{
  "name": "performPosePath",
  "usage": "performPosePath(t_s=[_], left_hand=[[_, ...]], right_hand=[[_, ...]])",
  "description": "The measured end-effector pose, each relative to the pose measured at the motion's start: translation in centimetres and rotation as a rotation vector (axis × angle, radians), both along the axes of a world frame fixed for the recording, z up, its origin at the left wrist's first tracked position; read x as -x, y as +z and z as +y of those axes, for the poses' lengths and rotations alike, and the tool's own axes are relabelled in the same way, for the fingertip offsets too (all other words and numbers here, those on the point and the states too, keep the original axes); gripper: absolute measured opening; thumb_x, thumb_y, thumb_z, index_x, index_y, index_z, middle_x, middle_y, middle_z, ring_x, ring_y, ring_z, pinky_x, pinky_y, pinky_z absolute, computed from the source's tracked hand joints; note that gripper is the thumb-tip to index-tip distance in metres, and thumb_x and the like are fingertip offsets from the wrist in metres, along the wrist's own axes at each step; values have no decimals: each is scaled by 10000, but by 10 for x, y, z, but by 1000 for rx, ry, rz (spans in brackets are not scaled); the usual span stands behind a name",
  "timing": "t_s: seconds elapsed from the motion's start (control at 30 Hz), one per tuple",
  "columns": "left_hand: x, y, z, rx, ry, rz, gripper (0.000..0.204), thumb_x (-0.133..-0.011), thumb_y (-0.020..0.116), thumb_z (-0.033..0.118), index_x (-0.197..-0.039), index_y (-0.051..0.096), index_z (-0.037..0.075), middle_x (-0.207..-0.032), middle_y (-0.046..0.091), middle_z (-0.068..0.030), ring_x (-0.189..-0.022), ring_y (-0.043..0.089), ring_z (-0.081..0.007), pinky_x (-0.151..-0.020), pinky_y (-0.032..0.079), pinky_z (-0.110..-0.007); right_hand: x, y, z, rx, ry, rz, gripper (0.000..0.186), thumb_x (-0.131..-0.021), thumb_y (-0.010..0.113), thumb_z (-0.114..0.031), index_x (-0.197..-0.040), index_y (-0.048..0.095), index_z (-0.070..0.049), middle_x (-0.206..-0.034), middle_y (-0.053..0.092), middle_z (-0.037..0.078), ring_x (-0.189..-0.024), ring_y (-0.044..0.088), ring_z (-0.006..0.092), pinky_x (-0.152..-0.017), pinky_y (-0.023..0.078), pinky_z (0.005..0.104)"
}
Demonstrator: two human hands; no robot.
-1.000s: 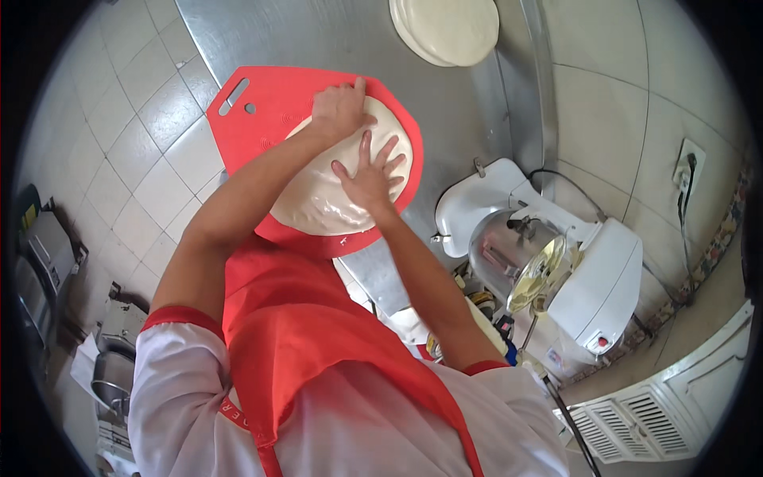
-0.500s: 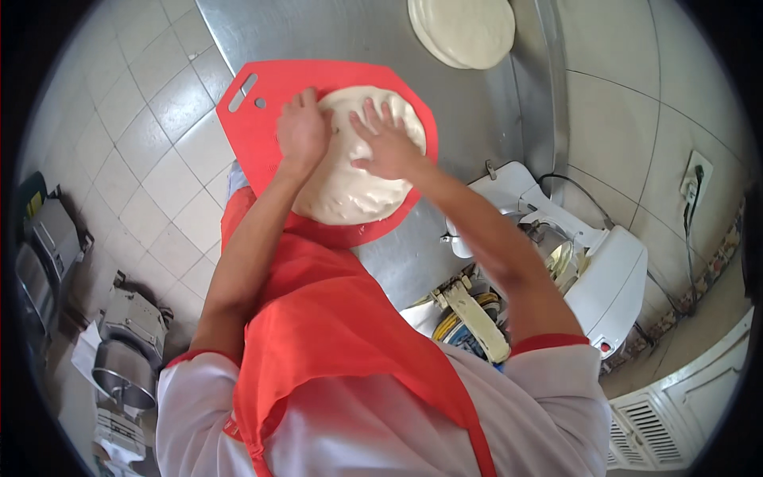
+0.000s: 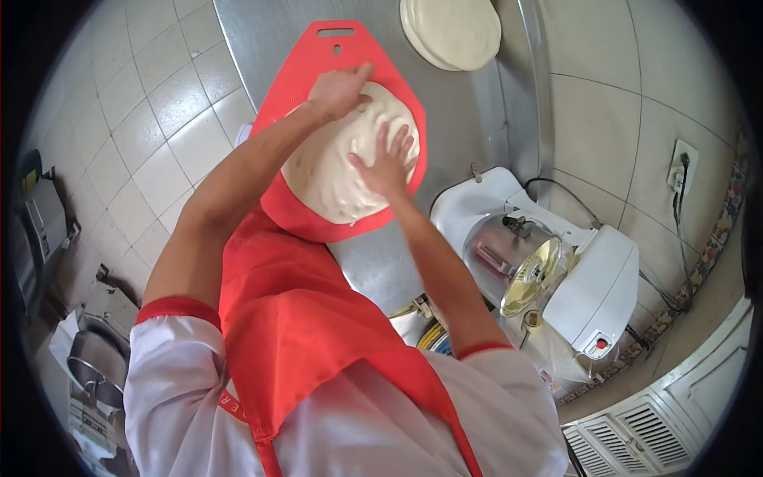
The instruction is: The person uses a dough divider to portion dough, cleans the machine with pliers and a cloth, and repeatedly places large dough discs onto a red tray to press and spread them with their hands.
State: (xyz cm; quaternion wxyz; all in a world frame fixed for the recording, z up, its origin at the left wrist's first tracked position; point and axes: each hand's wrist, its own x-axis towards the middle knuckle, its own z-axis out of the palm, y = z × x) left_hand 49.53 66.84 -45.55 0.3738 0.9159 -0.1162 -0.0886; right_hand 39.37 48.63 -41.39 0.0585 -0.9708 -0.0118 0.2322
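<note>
A round, pale, soft dough lies flat on a red cutting board, its surface dimpled and wavy. Fingers spread, my right hand presses on the right side of the dough. At its upper left rim is my left hand, open, with the index finger pointing away and the thumb over the dough's edge. Neither hand grips anything. My left wrist covers part of the dough's left edge.
The board rests on a steel table, with stacked pale dough rounds at the far right. A white stand mixer with a steel bowl stands near my right forearm. Another mixer bowl is at lower left.
The board has turned clockwise with the dough, its slotted handle swinging from the left to the far side. My left hand has moved slightly away and right; my right hand has shifted nearer.
</note>
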Motion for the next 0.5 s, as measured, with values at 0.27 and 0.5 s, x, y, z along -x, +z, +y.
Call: performPosePath(t_s=[0.27,0.5], left_hand=[[12,-10,17,-35,341,169,509,-866,693,306,-1254,477,57,-1143,621,-185,-1092,608,-389,-890,486,-541],[100,-12,16,-155,369,-271,562,-856,629,194,-1352,465,-14,-1420,450,-229,-1371,381,-384,-1123,336,-487]], right_hand=[[-79,5,-1,39,393,159,1246,-668,707,-739,-1588,52,-209,-1622,-127,211,-1482,-45,477,-1133,168,672],[-122,8,33,1,811,220,1144,-717,658,-734,-1585,117,-220,-1632,45,204,-1495,79,429,-1151,181,641]])
